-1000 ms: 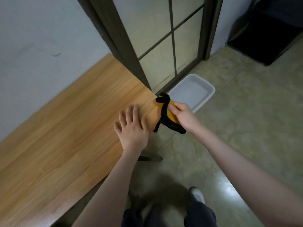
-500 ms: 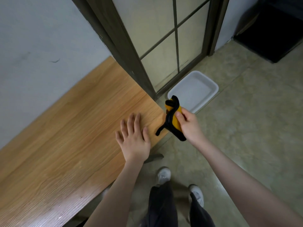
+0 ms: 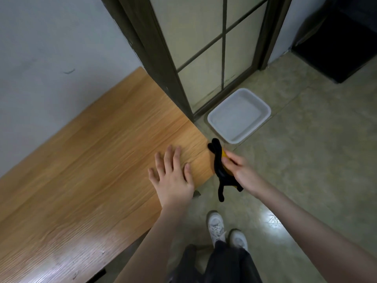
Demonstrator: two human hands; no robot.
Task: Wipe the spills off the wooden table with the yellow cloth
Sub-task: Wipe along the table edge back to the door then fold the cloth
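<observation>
Two bare hands show near the middle of the frame. The left hand [image 3: 172,178] lies flat, palm down and fingers spread, on the light-brown wooden table [image 3: 98,160], close to the table's corner at centre frame. The right hand [image 3: 239,171] is just past that corner, over the floor, with fingers closed around the yellow cloth with black trim [image 3: 219,170]. The cloth is bunched in the grip; mostly its black edging shows, with a sliver of yellow beside the fingers, and one black end dangles below the hand. The cloth sits right at the table's edge, but whether it touches the wood cannot be told.

On the greenish tiled floor [image 3: 316,160], upper right of the cloth, stands a shallow white rectangular plastic tray [image 3: 263,117], next to a dark-framed frosted-glass door [image 3: 204,58]. At the lower middle of the frame are the person's white sneakers [image 3: 217,225] and dark trousers [image 3: 228,262]. The tabletop runs from centre to the lower left, against a pale grey wall [image 3: 51,48].
</observation>
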